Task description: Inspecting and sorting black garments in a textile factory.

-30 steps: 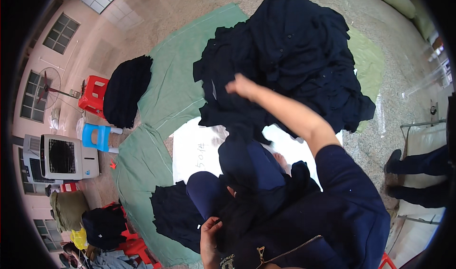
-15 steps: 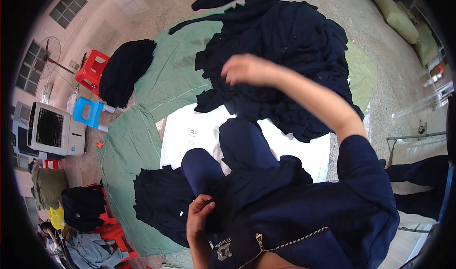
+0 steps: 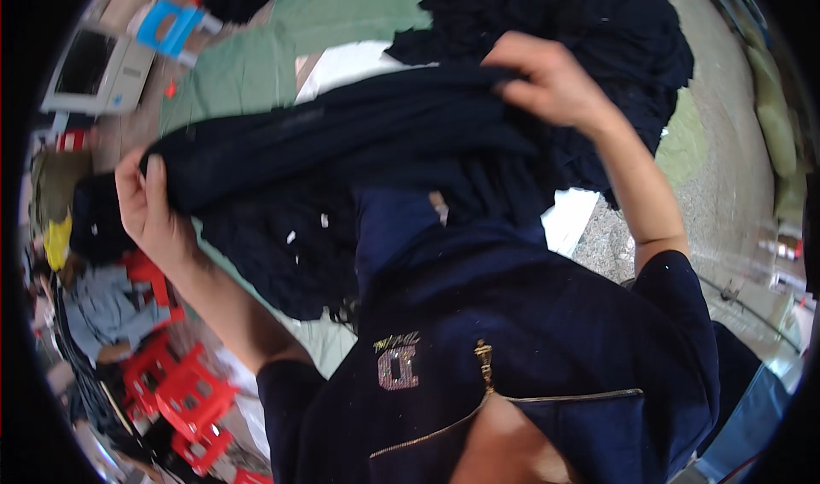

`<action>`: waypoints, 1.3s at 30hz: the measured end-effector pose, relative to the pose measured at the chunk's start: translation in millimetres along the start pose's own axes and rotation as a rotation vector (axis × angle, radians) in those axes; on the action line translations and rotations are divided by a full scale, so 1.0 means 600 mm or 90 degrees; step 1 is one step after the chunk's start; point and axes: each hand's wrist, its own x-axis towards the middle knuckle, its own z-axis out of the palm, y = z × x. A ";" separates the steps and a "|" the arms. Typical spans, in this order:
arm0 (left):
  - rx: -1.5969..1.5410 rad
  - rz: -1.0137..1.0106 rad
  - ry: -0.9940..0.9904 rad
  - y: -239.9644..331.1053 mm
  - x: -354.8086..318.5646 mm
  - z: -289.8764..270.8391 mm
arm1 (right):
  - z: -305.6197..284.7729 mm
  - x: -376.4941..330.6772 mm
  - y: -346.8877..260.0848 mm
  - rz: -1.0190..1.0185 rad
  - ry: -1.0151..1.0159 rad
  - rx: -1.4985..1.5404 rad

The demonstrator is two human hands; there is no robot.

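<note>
A dark navy knit garment [image 3: 342, 134] is stretched sideways in front of me, above my lap. My left hand [image 3: 154, 198] is closed on its left end, with the thumb on top. Closed on the far right edge of the cloth is my right hand [image 3: 547, 78]. The garment's lower part hangs in folds over my legs, and its exact kind is hard to make out. Behind it, at the far right, lies a large heap of dark garments [image 3: 632, 65]. A smaller pile of dark garments [image 3: 273, 253] with small white labels sits by my left thigh.
Green sheeting [image 3: 231, 82] and a white sheet [image 3: 342, 65] cover part of the floor. At left stand a blue stool [image 3: 169, 27], a white box-shaped appliance [image 3: 102, 70] and red stools [image 3: 188, 390]. Stuffed sacks [image 3: 773, 117] line the right side.
My left hand has moved left and up from my lap, gripping cloth. My right hand has come back from over the heap and now holds the garment's other edge. The view has tilted nearer.
</note>
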 end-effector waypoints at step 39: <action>0.325 0.185 -0.594 -0.136 -0.183 0.223 | 0.299 -0.117 -0.081 -0.200 -0.059 -0.124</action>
